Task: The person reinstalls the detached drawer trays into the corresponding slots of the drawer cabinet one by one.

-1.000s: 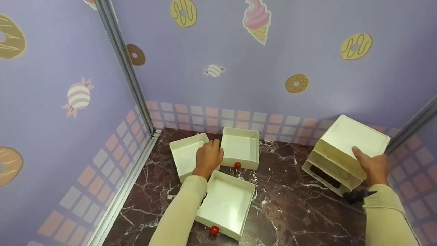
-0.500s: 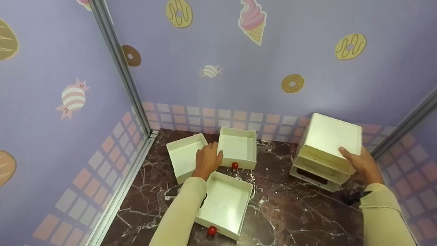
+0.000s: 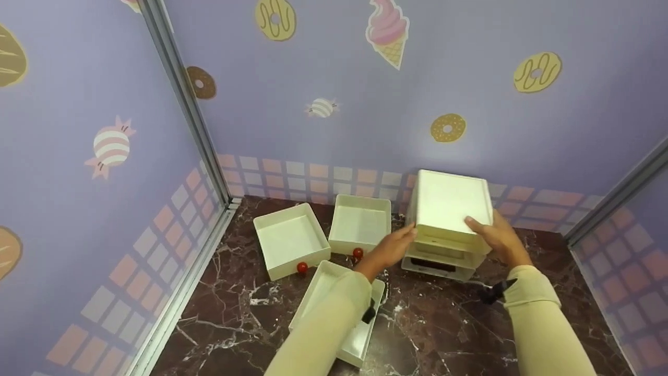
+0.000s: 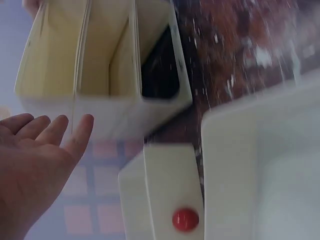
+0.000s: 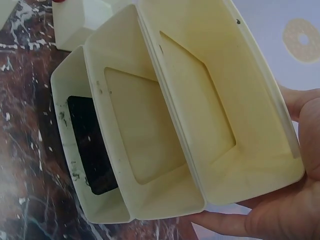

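A white three-tier drawer cabinet (image 3: pixel 453 201) stands near the back wall, its open slots facing me. My right hand (image 3: pixel 501 237) grips its right side, thumb over the top edge and fingers along the side. In the right wrist view, part of that hand (image 5: pixel 287 212) shows beside the slots. My left hand (image 3: pixel 391 248) is at the cabinet's left side, fingers extended and fingertips right at the wall. The left wrist view shows those fingers (image 4: pixel 80 135) straight. Nearest to the left arm is a white drawer (image 3: pixel 350 356), partly hidden under the sleeve.
Two more white drawers lie on the dark marbled surface: one at left (image 3: pixel 287 269), one against the back wall (image 3: pixel 342 247). Each has a red knob on its front. Patterned purple walls enclose the left, back and right, and a metal rail (image 3: pixel 180 308) runs along the left edge.
The cabinet has moved left along the back wall in my right hand, and turned to face me more squarely. My left hand has left the left drawer's front and reached the cabinet's left side.
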A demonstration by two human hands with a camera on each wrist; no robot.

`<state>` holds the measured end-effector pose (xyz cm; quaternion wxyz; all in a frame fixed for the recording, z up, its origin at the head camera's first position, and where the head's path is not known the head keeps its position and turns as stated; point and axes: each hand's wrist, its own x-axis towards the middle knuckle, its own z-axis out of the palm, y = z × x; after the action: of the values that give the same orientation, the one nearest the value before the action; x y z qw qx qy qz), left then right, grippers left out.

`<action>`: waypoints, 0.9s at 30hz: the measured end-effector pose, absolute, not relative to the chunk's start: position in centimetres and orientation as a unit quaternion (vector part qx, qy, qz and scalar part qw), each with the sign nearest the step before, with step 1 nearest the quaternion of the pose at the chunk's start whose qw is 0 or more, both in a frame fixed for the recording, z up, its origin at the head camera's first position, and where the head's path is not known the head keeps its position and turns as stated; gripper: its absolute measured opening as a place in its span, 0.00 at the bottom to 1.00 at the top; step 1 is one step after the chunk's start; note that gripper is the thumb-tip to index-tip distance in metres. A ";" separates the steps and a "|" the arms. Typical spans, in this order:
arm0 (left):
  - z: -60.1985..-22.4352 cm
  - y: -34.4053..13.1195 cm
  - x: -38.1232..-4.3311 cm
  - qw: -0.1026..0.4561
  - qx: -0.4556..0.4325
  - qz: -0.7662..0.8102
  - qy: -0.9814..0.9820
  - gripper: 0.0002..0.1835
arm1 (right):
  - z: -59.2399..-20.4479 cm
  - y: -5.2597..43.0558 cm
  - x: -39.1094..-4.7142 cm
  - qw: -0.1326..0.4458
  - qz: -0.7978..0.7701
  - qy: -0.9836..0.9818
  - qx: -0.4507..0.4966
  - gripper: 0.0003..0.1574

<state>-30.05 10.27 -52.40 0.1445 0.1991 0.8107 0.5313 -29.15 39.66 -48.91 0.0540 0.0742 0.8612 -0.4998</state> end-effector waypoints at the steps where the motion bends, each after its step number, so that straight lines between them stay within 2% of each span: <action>1: -52.4 10.7 -29.9 0.151 0.195 0.536 0.807 0.32 | -49.0 39.4 -29.3 0.057 -0.495 0.864 0.072 0.59; 6: -52.6 11.4 -29.4 0.153 0.194 0.541 0.804 0.34 | -49.3 39.0 -30.0 0.044 -0.492 0.868 0.051 0.57; 13: -52.3 11.3 -29.8 0.159 0.194 0.544 0.800 0.36 | -49.0 38.3 -30.7 0.032 -0.529 0.848 0.027 0.49; 21: -52.3 11.3 -29.9 0.159 0.194 0.531 0.810 0.37 | -46.5 37.0 -29.5 0.038 -0.535 0.844 0.029 0.48; 27: -52.4 11.3 -30.0 0.156 0.204 0.536 0.804 0.37 | -47.0 37.3 -30.0 0.039 -0.527 0.848 0.031 0.49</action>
<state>-30.04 11.29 -52.42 0.1558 0.2045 0.8041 0.5360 -29.96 37.32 -47.04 0.0390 0.0309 0.8483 -0.5271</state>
